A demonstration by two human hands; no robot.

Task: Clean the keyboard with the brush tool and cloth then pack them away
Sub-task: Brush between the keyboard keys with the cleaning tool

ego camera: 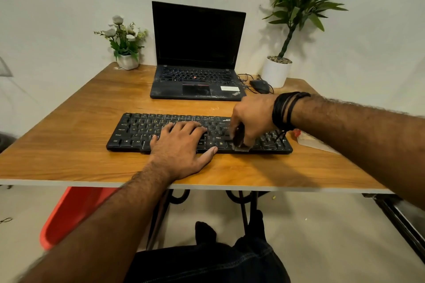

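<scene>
1. Black keyboard (161, 132) lying flat on the wooden table (80, 163), near the front edge, long side parallel to it.
2. Left hand (181, 145) laid palm down over the keyboard's middle keys, fingers straight and spread, gripping nothing; thumb stretched along the front edge toward the right.
3. Right hand (251, 119) above the right part of the keyboard, fingers curled round a dark brush tool (240, 139); pale blurred tip of the tool touching the bottom row of keys, just right of the left thumb.
4. Black bands (285, 110) wound round the right wrist.
5. Just past the keyboard's right end, partly hidden behind the right forearm: a pale flat item with a small red part (305, 139); too little showing to tell what.
6. Behind the keyboard, well apart from it: open black laptop (197, 53) with a dark screen, dusty on the palm rest.
7. Right of the laptop: dark mouse (259, 86) with a tangle of cable.
8. Far right corner: tall green plant in a white pot (276, 73); far left corner: white flowers in a small white pot (127, 61).
9. Under the table: black metal frame, red plastic chair (69, 216) at the left, the person's dark-trousered legs and dark-socked feet on a pale floor.
</scene>
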